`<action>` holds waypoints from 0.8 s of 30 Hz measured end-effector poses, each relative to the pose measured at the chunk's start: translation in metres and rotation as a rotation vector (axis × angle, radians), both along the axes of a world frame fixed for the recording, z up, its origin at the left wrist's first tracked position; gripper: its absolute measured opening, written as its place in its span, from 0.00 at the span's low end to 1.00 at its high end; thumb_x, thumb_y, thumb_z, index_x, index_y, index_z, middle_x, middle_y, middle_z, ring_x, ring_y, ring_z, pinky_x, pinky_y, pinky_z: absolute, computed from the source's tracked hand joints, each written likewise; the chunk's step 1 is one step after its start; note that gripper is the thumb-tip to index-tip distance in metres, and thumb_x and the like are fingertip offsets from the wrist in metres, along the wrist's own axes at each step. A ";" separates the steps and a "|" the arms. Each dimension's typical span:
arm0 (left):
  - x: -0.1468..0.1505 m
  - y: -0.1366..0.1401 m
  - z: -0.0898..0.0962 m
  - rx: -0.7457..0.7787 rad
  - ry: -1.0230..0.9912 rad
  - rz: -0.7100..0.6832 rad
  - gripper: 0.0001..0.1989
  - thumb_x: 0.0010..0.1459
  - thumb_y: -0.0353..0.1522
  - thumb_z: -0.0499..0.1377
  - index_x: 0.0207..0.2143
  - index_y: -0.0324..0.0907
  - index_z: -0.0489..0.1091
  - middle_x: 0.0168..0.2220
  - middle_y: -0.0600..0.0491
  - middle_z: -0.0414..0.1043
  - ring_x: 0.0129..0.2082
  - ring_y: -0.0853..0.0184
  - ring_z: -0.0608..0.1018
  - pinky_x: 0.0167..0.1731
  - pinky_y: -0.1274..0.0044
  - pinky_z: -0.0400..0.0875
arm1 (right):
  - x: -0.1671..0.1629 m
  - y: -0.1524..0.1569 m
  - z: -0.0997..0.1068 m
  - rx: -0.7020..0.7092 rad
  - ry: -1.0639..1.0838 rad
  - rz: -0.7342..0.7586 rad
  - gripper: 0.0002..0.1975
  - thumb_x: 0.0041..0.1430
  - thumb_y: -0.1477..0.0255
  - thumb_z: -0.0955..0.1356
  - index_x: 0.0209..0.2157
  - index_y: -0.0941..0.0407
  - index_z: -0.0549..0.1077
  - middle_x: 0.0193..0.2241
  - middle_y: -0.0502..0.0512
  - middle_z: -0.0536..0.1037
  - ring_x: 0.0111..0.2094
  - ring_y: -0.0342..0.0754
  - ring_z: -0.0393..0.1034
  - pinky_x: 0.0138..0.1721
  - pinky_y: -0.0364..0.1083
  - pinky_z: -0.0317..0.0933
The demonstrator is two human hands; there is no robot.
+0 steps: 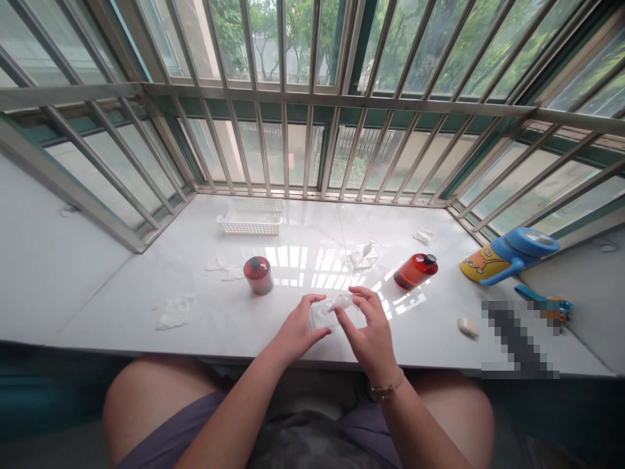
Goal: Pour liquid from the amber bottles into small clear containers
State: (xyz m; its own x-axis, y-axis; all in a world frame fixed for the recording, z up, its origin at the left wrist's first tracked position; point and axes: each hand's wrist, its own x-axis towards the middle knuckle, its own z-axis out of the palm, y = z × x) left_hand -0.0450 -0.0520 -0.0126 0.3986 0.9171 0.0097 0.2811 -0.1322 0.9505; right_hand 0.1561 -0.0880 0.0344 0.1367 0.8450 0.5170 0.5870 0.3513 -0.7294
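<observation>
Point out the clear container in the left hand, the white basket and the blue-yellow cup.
Clear container (320, 315): head view, on its body.
White basket (250, 228): head view, on its near wall.
Blue-yellow cup (500, 255): head view, on its side.

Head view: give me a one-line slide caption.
Left hand and right hand handle a clear container at a white counter, two red bottles beyond and window bars behind.

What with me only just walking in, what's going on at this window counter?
A person sits at a white counter, busy with a small clear container: the left hand grips its body, and the right hand holds a pale fitting at one end. Whether that piece is attached, I can't tell. Beyond the hands, a second clear container sits between two red bottles, with a white basket nearer the window bars.
</observation>
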 end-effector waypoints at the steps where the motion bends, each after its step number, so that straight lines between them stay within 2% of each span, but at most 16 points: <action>1: 0.000 0.000 0.000 0.001 0.001 0.001 0.35 0.57 0.34 0.74 0.63 0.49 0.64 0.66 0.45 0.70 0.66 0.52 0.75 0.67 0.60 0.68 | -0.001 0.000 0.000 -0.002 0.006 -0.005 0.10 0.70 0.61 0.73 0.46 0.52 0.79 0.53 0.62 0.75 0.57 0.59 0.72 0.60 0.63 0.70; 7: 0.000 -0.001 0.002 0.019 0.026 -0.004 0.36 0.57 0.34 0.74 0.64 0.49 0.64 0.66 0.45 0.70 0.66 0.51 0.75 0.67 0.59 0.69 | -0.002 -0.002 -0.002 -0.036 0.047 -0.011 0.11 0.70 0.60 0.73 0.47 0.51 0.80 0.53 0.61 0.76 0.56 0.58 0.73 0.58 0.60 0.70; 11: -0.003 -0.002 0.005 0.039 0.128 -0.017 0.42 0.57 0.34 0.74 0.69 0.49 0.61 0.70 0.43 0.67 0.70 0.49 0.71 0.71 0.55 0.65 | 0.013 0.000 -0.014 -0.175 0.266 -0.022 0.14 0.70 0.57 0.72 0.49 0.52 0.78 0.46 0.58 0.81 0.47 0.55 0.78 0.49 0.55 0.75; 13: -0.007 -0.003 0.006 0.067 0.170 -0.030 0.48 0.54 0.37 0.76 0.72 0.50 0.58 0.73 0.41 0.63 0.73 0.46 0.68 0.73 0.53 0.63 | 0.029 0.004 -0.024 -0.242 0.322 -0.090 0.18 0.69 0.55 0.72 0.51 0.52 0.76 0.44 0.57 0.83 0.41 0.54 0.80 0.45 0.53 0.76; 15: -0.014 -0.005 0.008 0.118 0.190 -0.026 0.51 0.53 0.40 0.78 0.73 0.50 0.58 0.74 0.41 0.61 0.74 0.46 0.66 0.74 0.53 0.62 | 0.048 0.011 -0.033 -0.242 0.215 -0.199 0.20 0.68 0.54 0.72 0.53 0.52 0.75 0.46 0.58 0.83 0.40 0.53 0.81 0.42 0.52 0.76; 17: -0.023 -0.007 0.012 0.188 0.200 0.014 0.46 0.56 0.41 0.76 0.72 0.51 0.60 0.73 0.42 0.64 0.73 0.47 0.68 0.73 0.53 0.64 | 0.067 0.019 -0.042 -0.157 -0.034 -0.262 0.20 0.69 0.56 0.71 0.55 0.52 0.75 0.47 0.58 0.82 0.39 0.54 0.80 0.41 0.53 0.75; 19: -0.035 -0.009 0.019 0.265 0.206 0.084 0.36 0.60 0.41 0.73 0.68 0.51 0.65 0.69 0.43 0.70 0.70 0.49 0.73 0.70 0.55 0.69 | 0.085 0.029 -0.049 -0.038 -0.294 -0.231 0.18 0.71 0.60 0.69 0.56 0.54 0.74 0.44 0.59 0.81 0.40 0.55 0.79 0.44 0.55 0.74; 21: -0.048 -0.011 0.027 0.352 0.209 0.165 0.26 0.64 0.40 0.70 0.62 0.50 0.71 0.61 0.45 0.77 0.63 0.52 0.79 0.64 0.58 0.76 | 0.098 0.038 -0.054 0.021 -0.422 -0.163 0.17 0.71 0.63 0.68 0.57 0.54 0.73 0.41 0.59 0.81 0.40 0.56 0.78 0.45 0.55 0.74; 24: -0.068 -0.013 0.039 0.487 0.202 0.293 0.12 0.67 0.39 0.67 0.51 0.47 0.76 0.49 0.48 0.83 0.48 0.58 0.85 0.51 0.66 0.82 | 0.107 0.051 -0.058 0.038 -0.485 -0.063 0.17 0.71 0.67 0.67 0.58 0.54 0.73 0.42 0.59 0.81 0.40 0.56 0.77 0.45 0.55 0.73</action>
State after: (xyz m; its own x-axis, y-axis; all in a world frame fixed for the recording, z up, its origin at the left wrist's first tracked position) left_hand -0.1128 -0.0654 0.0267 0.1681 0.8980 0.4067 0.5402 -0.4290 0.7240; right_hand 0.2633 -0.0370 -0.0238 -0.0776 0.8220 0.5641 0.8767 0.3257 -0.3541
